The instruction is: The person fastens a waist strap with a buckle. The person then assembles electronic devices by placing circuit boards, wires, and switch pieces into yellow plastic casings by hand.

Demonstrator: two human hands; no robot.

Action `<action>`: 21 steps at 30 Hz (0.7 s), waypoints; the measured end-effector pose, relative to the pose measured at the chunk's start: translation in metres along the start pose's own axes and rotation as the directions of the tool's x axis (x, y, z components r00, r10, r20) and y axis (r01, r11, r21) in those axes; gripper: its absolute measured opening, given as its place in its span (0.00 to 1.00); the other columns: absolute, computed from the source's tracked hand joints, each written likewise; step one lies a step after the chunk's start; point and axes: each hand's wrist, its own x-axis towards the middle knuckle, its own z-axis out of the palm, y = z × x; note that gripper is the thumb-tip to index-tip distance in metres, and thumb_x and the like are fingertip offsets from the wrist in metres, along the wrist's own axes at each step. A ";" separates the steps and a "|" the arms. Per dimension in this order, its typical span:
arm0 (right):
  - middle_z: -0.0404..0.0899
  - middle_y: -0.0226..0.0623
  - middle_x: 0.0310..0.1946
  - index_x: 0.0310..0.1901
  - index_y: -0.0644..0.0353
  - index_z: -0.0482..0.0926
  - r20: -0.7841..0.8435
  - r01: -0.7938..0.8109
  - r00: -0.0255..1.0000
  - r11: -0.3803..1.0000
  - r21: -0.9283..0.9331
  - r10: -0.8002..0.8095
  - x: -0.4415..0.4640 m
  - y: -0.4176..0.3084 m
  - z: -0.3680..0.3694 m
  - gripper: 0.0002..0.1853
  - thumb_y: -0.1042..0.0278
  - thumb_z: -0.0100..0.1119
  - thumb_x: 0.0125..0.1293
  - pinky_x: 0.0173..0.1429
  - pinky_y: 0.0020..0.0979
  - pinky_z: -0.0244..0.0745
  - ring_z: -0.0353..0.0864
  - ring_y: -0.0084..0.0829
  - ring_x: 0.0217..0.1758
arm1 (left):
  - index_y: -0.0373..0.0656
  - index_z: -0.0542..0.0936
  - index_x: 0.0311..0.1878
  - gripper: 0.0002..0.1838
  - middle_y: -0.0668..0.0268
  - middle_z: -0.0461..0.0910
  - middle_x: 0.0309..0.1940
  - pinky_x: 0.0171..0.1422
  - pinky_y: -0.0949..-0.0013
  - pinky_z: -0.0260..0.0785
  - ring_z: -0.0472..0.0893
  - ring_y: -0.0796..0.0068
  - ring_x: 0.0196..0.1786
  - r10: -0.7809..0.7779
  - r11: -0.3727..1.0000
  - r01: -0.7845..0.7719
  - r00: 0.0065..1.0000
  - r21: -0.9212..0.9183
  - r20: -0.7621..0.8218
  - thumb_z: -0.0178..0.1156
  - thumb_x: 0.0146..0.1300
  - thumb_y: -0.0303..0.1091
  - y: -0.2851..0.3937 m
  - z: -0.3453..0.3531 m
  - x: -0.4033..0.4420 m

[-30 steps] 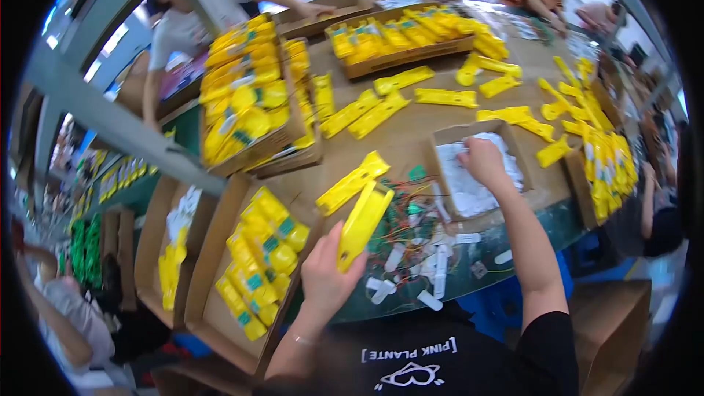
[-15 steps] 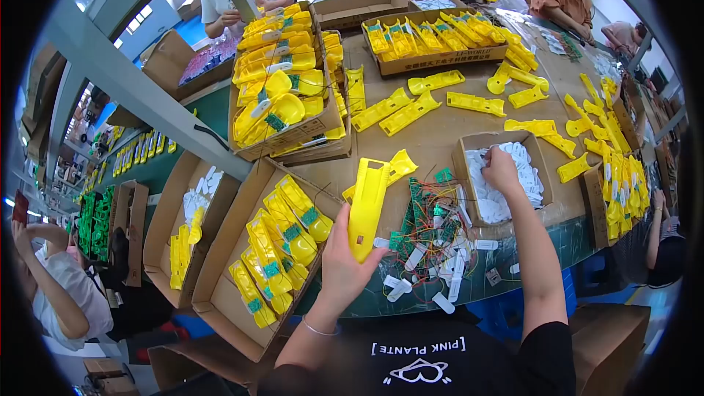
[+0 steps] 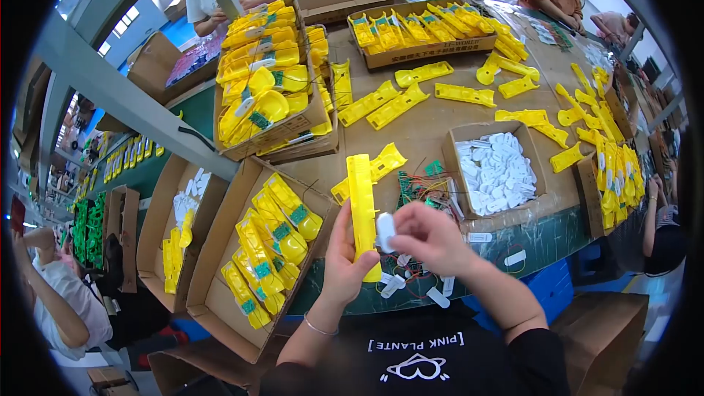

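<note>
My left hand (image 3: 345, 257) is wrapped round a long yellow plastic piece (image 3: 361, 205), held upright and turned edge-on. Close to its right side, my right hand (image 3: 433, 238) pinches a small white oval part (image 3: 385, 232). Whether the two pieces touch is unclear. Behind the hands lies another yellow piece (image 3: 389, 160), partly covered by the held one. Green circuit boards with thin wires (image 3: 434, 169) are partly hidden by my right hand. Several loose white parts (image 3: 438, 297) lie near the table's front edge. A cardboard box (image 3: 541, 176) of white parts stands behind my right hand.
An open carton (image 3: 213, 293) with yellow pieces and green boards stands at my left. Fuller cartons of yellow pieces (image 3: 268, 66) stand farther back, beneath a metal beam (image 3: 139, 103). Yellow pieces (image 3: 463, 94) lie across the table. Co-workers sit across the table and at both sides.
My right hand has come out of the box of white parts with one white part, toward my left hand. The yellow piece in my left hand has turned from its flat face to its edge.
</note>
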 end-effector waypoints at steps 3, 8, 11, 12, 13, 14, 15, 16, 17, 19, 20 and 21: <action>0.75 0.30 0.28 0.38 0.63 0.68 0.033 0.032 0.999 0.994 0.104 -0.035 0.004 0.020 0.012 0.09 0.76 0.58 0.58 0.34 0.18 0.71 0.74 0.16 0.30 | 0.40 0.43 0.68 0.47 0.60 0.63 0.58 0.60 0.70 0.61 0.67 0.71 0.58 0.026 0.997 -0.026 1.000 0.072 0.005 0.64 0.53 0.33 -0.002 -0.002 -0.003; 0.75 0.30 0.27 0.36 0.63 0.68 0.056 -0.009 0.998 0.991 0.132 0.002 0.002 0.022 0.018 0.08 0.76 0.58 0.58 0.32 0.18 0.71 0.75 0.16 0.28 | 0.41 0.40 0.69 0.50 0.60 0.63 0.58 0.59 0.70 0.61 0.68 0.72 0.57 0.040 0.982 -0.042 0.999 0.185 0.017 0.65 0.52 0.34 -0.006 -0.006 -0.013; 0.75 0.30 0.27 0.35 0.63 0.69 0.043 0.015 0.999 0.996 0.088 -0.019 0.000 0.024 0.020 0.07 0.76 0.58 0.58 0.32 0.19 0.72 0.75 0.17 0.28 | 0.41 0.39 0.69 0.50 0.60 0.62 0.59 0.60 0.70 0.60 0.67 0.72 0.57 0.072 0.988 -0.072 0.997 0.136 0.004 0.65 0.52 0.33 -0.011 -0.008 -0.013; 0.76 0.30 0.27 0.34 0.63 0.69 0.033 0.042 0.999 0.999 0.018 -0.043 0.000 0.026 0.020 0.07 0.77 0.58 0.58 0.33 0.19 0.72 0.76 0.17 0.28 | 0.41 0.39 0.69 0.50 0.60 0.62 0.58 0.60 0.70 0.60 0.67 0.72 0.57 0.079 0.982 -0.077 0.997 0.170 -0.005 0.65 0.52 0.32 -0.013 -0.008 -0.013; 0.77 0.33 0.27 0.33 0.64 0.70 0.011 0.098 0.995 0.992 -0.077 -0.098 -0.001 0.024 0.021 0.06 0.77 0.59 0.57 0.33 0.20 0.73 0.77 0.18 0.28 | 0.41 0.39 0.69 0.50 0.60 0.63 0.58 0.60 0.70 0.60 0.67 0.72 0.57 0.082 0.976 -0.078 0.997 0.202 -0.012 0.65 0.52 0.31 -0.015 -0.008 -0.014; 0.77 0.33 0.27 0.33 0.64 0.70 0.002 0.090 0.996 0.993 -0.080 -0.091 -0.003 0.023 0.023 0.06 0.77 0.59 0.57 0.33 0.20 0.73 0.77 0.18 0.28 | 0.41 0.39 0.69 0.50 0.60 0.63 0.58 0.60 0.70 0.60 0.67 0.72 0.57 0.074 0.978 -0.071 0.997 0.195 -0.009 0.65 0.52 0.31 -0.018 -0.010 -0.015; 0.78 0.35 0.25 0.33 0.64 0.71 -0.009 0.118 0.993 0.976 -0.182 -0.122 -0.004 0.023 0.024 0.07 0.77 0.59 0.56 0.33 0.21 0.73 0.79 0.21 0.27 | 0.41 0.38 0.69 0.51 0.60 0.63 0.58 0.60 0.70 0.60 0.67 0.71 0.57 0.059 0.976 -0.059 0.998 0.211 0.005 0.65 0.52 0.31 -0.021 -0.015 -0.014; 0.78 0.36 0.23 0.33 0.65 0.71 -0.015 0.144 0.988 0.948 -0.284 -0.155 -0.005 0.022 0.023 0.08 0.76 0.60 0.55 0.32 0.23 0.74 0.80 0.24 0.27 | 0.41 0.38 0.69 0.51 0.60 0.63 0.58 0.61 0.70 0.60 0.68 0.71 0.57 0.047 0.973 -0.050 0.999 0.227 0.019 0.65 0.52 0.30 -0.022 -0.018 -0.014; 0.78 0.38 0.23 0.33 0.63 0.73 0.029 0.143 0.990 0.949 -0.281 -0.141 -0.005 0.023 0.021 0.06 0.77 0.60 0.54 0.33 0.25 0.74 0.81 0.28 0.28 | 0.41 0.39 0.69 0.49 0.60 0.64 0.57 0.60 0.70 0.60 0.68 0.72 0.56 0.022 0.971 -0.030 0.999 0.235 0.036 0.63 0.52 0.26 -0.021 -0.021 -0.016; 0.78 0.38 0.24 0.33 0.62 0.75 0.023 0.218 0.974 0.910 -0.352 -0.225 0.003 0.022 0.006 0.05 0.76 0.59 0.54 0.33 0.26 0.74 0.81 0.29 0.28 | 0.40 0.41 0.69 0.46 0.61 0.66 0.54 0.57 0.71 0.62 0.70 0.73 0.53 -0.019 0.985 0.024 0.999 0.170 -0.029 0.61 0.52 0.24 -0.027 -0.029 -0.021; 0.78 0.37 0.24 0.33 0.61 0.76 0.028 0.289 0.952 0.865 -0.411 -0.305 0.009 0.022 -0.004 0.04 0.76 0.59 0.54 0.33 0.28 0.74 0.80 0.31 0.28 | 0.39 0.43 0.68 0.44 0.62 0.67 0.52 0.55 0.73 0.64 0.71 0.74 0.51 -0.068 0.991 0.079 0.993 0.109 -0.099 0.59 0.52 0.22 -0.028 -0.034 -0.024; 0.78 0.38 0.24 0.33 0.60 0.78 -0.099 0.262 0.923 0.795 -0.547 -0.373 0.020 0.019 -0.020 0.04 0.76 0.58 0.53 0.34 0.30 0.73 0.79 0.33 0.29 | 0.38 0.49 0.66 0.39 0.64 0.69 0.46 0.48 0.76 0.66 0.72 0.78 0.44 -0.117 0.993 0.122 0.974 0.012 -0.194 0.56 0.51 0.19 -0.023 -0.033 -0.025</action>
